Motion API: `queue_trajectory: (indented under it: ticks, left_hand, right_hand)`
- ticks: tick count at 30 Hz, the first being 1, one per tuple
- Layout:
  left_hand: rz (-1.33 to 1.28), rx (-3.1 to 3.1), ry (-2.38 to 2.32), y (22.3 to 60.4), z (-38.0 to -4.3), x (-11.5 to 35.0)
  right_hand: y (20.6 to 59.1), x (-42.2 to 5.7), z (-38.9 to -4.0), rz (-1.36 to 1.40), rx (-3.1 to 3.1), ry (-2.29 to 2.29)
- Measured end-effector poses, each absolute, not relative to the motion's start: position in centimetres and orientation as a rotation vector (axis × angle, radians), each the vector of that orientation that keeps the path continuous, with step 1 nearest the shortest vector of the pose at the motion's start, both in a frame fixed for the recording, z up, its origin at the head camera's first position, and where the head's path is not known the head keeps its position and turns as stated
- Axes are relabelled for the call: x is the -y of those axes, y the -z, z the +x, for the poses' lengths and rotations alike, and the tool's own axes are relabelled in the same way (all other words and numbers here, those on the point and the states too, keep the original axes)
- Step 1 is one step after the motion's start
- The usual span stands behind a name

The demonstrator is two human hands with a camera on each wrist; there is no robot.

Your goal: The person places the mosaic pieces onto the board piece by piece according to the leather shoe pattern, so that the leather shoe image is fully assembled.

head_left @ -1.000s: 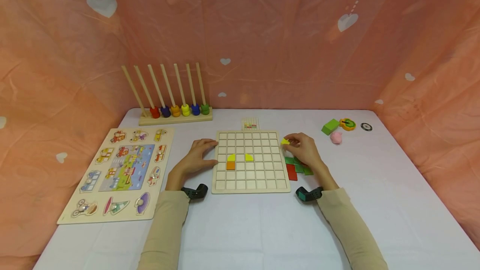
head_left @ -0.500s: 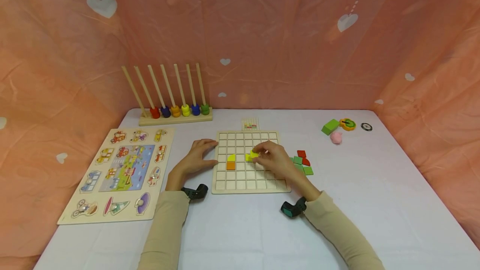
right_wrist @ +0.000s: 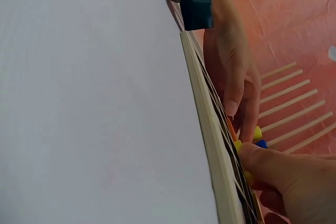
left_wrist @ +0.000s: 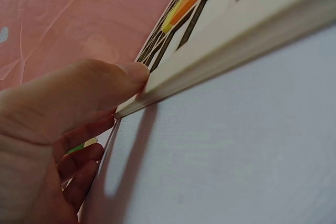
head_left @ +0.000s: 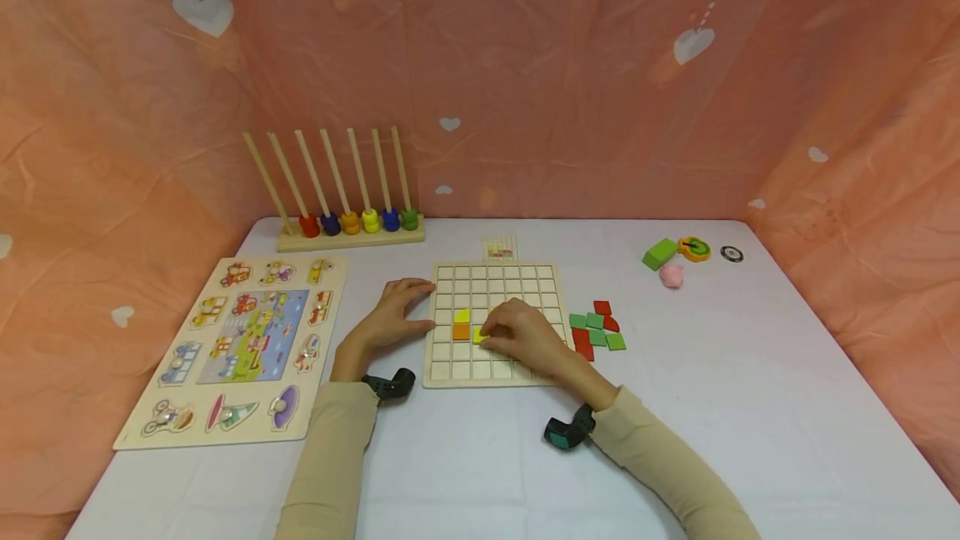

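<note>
Prob. tile-placing step: R hand point(head_left: 527, 340) pinches yellow tile point(head_left: 477, 337) mid-frame, on/over grid board point(head_left: 481, 371); L hand point(head_left: 390, 313), fingers spread, touches its L edge. Next prob. needs squaring tile up, then release.

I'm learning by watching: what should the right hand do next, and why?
Probably press the yellow piece flat beside the orange tile: the right hand pinches it there, and the left hand touches the edge of the grid board.
</note>
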State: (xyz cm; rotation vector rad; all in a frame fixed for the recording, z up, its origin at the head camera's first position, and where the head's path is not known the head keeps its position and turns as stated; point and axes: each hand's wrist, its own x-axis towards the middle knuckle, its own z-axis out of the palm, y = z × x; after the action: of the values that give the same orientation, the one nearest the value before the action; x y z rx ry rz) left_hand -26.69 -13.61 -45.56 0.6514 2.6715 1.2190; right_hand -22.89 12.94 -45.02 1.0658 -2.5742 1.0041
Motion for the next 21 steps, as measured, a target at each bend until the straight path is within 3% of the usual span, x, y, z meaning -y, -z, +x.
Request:
queue_trajectory:
  ticks: [21]
  left_hand:
    - [0.645, -2.679, -1.214, 45.66, -26.72, 13.60]
  right_hand:
    - [45.14, -12.59, -23.13, 1.055, 2.549, -0.862]
